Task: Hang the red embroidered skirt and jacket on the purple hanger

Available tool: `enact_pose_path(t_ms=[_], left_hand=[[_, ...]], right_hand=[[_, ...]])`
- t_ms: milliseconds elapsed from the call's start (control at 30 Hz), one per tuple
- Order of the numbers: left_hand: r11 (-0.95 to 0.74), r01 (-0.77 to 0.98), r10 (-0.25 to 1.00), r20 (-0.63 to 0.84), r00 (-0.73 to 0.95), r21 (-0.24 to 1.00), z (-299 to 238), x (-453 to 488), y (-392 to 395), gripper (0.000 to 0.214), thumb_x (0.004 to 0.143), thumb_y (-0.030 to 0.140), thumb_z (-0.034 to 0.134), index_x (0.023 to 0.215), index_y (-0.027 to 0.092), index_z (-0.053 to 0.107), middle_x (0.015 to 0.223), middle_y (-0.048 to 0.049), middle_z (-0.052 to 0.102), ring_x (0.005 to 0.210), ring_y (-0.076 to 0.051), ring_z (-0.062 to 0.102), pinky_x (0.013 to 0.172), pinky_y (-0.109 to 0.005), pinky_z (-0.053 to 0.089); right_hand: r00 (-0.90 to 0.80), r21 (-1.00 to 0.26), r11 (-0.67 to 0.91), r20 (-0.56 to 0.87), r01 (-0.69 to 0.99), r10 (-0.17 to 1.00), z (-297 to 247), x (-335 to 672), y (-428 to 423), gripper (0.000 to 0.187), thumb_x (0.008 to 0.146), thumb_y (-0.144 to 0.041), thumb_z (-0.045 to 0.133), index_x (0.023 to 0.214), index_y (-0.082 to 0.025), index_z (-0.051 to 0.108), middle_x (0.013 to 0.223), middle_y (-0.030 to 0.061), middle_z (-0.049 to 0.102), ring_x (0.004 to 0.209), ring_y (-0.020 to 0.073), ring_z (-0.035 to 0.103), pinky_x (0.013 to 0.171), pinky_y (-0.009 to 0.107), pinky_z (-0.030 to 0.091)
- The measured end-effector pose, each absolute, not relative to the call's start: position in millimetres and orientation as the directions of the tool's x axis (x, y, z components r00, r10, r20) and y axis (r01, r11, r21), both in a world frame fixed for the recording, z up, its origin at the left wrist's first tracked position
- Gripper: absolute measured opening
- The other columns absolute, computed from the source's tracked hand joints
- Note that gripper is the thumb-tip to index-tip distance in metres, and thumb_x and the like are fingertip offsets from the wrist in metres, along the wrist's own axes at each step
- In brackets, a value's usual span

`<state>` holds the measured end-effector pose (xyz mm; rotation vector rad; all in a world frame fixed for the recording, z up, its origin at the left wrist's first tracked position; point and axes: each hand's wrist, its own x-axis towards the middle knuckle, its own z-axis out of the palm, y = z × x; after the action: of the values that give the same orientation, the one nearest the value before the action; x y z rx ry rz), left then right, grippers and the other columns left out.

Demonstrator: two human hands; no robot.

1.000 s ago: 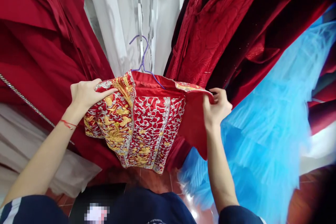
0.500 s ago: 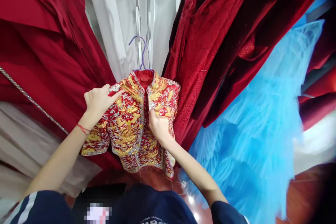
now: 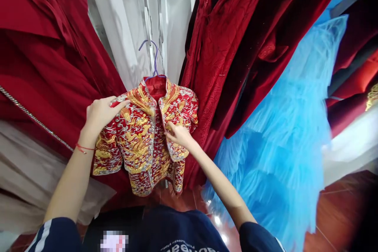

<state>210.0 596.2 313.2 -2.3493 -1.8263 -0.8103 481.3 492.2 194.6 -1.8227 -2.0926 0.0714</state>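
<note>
A red jacket (image 3: 136, 138) with gold and silver embroidery is in front of me, open down the front. A purple hanger (image 3: 155, 59) sits in its collar, with the hook sticking up free. My left hand (image 3: 100, 112) is closed on the shoulder at the left, thumb lying along the front and fingers behind the cloth. My right hand (image 3: 178, 134) pinches the jacket's right-side front panel near its opening edge. Inside the opening, more red and gold embroidered cloth shows.
Dark red garments (image 3: 59, 55) hang at the left, white cloth (image 3: 113, 15) behind the hanger. A patterned red dress (image 3: 218, 43) and a ruffled blue gown (image 3: 283, 141) hang at the right. Reddish floor tiles (image 3: 336, 216) show below.
My right hand has shifted its hold on the front panel, and the jacket's front opens wider at the bottom. The jacket and both hands sit slightly further left in view.
</note>
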Motion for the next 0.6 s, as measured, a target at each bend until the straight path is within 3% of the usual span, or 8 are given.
enact_pose_path(t_ms=[67, 100, 200, 300, 400, 467, 533, 600], left_hand=[[-0.405, 0.810, 0.889, 0.391, 0.239, 0.424, 311.9, 196.2, 609.0, 0.065, 0.076, 0.076, 0.058, 0.099, 0.017, 0.071, 0.087, -0.0058, 0.072, 0.081, -0.021, 0.061, 0.075, -0.029, 0.044], [-0.458, 0.711, 0.882, 0.374, 0.287, 0.533, 309.4, 188.9, 615.9, 0.070, 0.073, 0.076, 0.062, 0.107, 0.016, 0.070, 0.094, -0.0055, 0.073, 0.083, -0.020, 0.061, 0.076, -0.028, 0.045], [-0.486, 0.341, 0.853, 0.353, 0.384, 0.805, 291.7, 168.5, 636.3, 0.083, 0.067, 0.072, 0.071, 0.127, 0.015, 0.062, 0.121, -0.0081, 0.069, 0.097, -0.019, 0.062, 0.085, -0.027, 0.048], [-0.345, 0.121, 0.892, 0.285, 0.351, 0.931, 260.3, 154.8, 655.0, 0.085, 0.064, 0.071, 0.076, 0.126, 0.014, 0.061, 0.123, -0.0100, 0.070, 0.101, -0.020, 0.064, 0.089, -0.027, 0.049], [-0.149, 0.064, 0.944, 0.123, 0.305, 0.987, 230.9, 148.0, 668.4, 0.095, 0.046, 0.075, 0.082, 0.112, 0.009, 0.066, 0.099, -0.0118, 0.075, 0.085, -0.022, 0.066, 0.081, -0.032, 0.053], [-0.110, 0.079, 0.952, 0.082, 0.295, 0.991, 221.9, 145.5, 671.2, 0.090, 0.041, 0.073, 0.085, 0.101, 0.009, 0.068, 0.086, -0.0096, 0.075, 0.076, -0.020, 0.065, 0.075, -0.032, 0.053], [-0.169, 0.131, 0.952, 0.127, 0.280, 0.977, 223.5, 143.1, 668.6, 0.078, 0.046, 0.067, 0.087, 0.096, 0.010, 0.069, 0.080, -0.0065, 0.074, 0.071, -0.018, 0.063, 0.071, -0.031, 0.052], [-0.280, 0.238, 0.948, 0.229, 0.220, 0.930, 232.2, 140.6, 661.8, 0.066, 0.054, 0.060, 0.086, 0.095, 0.010, 0.071, 0.079, -0.0041, 0.073, 0.069, -0.016, 0.060, 0.067, -0.028, 0.049]], right_hand=[[-0.138, -0.425, 0.328, 0.420, 0.843, 0.897, 196.1, 519.5, 492.7, 0.025, 0.097, -0.040, 0.050, 0.098, -0.020, 0.065, 0.089, 0.0053, 0.073, 0.081, 0.0177, 0.067, 0.077, 0.028, 0.049], [-0.077, -0.478, 0.375, 0.533, 0.794, 0.843, 197.9, 539.6, 495.0, 0.026, 0.097, -0.040, 0.049, 0.092, -0.020, 0.065, 0.090, 0.0058, 0.072, 0.083, 0.0179, 0.066, 0.081, 0.030, 0.050], [0.257, -0.588, 0.375, 0.722, 0.717, 0.643, 202.2, 594.3, 509.5, 0.029, 0.092, -0.045, 0.054, 0.101, -0.019, 0.063, 0.105, 0.0116, 0.068, 0.096, 0.0229, 0.064, 0.089, 0.038, 0.052], [0.270, -0.650, 0.403, 0.686, 0.644, 0.675, 201.6, 628.0, 528.0, 0.052, 0.085, -0.053, 0.060, 0.125, -0.019, 0.055, 0.130, 0.0162, 0.059, 0.112, 0.0268, 0.060, 0.098, 0.044, 0.050], [0.154, -0.656, 0.411, 0.627, 0.633, 0.764, 199.9, 640.8, 543.5, 0.080, 0.080, -0.062, 0.063, 0.143, -0.019, 0.040, 0.151, 0.0170, 0.043, 0.136, 0.0298, 0.046, 0.114, 0.048, 0.038], [0.158, -0.669, 0.362, 0.584, 0.648, 0.796, 201.7, 643.7, 550.6, 0.098, 0.074, -0.068, 0.067, 0.150, -0.019, 0.030, 0.156, 0.0177, 0.036, 0.144, 0.0315, 0.036, 0.119, 0.049, 0.030], [0.211, -0.700, 0.281, 0.528, 0.656, 0.823, 207.0, 645.5, 553.0, 0.107, 0.068, -0.070, 0.071, 0.150, -0.016, 0.030, 0.149, 0.0199, 0.045, 0.137, 0.0338, 0.044, 0.115, 0.051, 0.034], [0.245, -0.714, 0.211, 0.479, 0.668, 0.843, 214.5, 646.0, 548.8, 0.097, 0.065, -0.069, 0.075, 0.139, -0.014, 0.046, 0.128, 0.0180, 0.062, 0.116, 0.0331, 0.059, 0.103, 0.049, 0.045]])
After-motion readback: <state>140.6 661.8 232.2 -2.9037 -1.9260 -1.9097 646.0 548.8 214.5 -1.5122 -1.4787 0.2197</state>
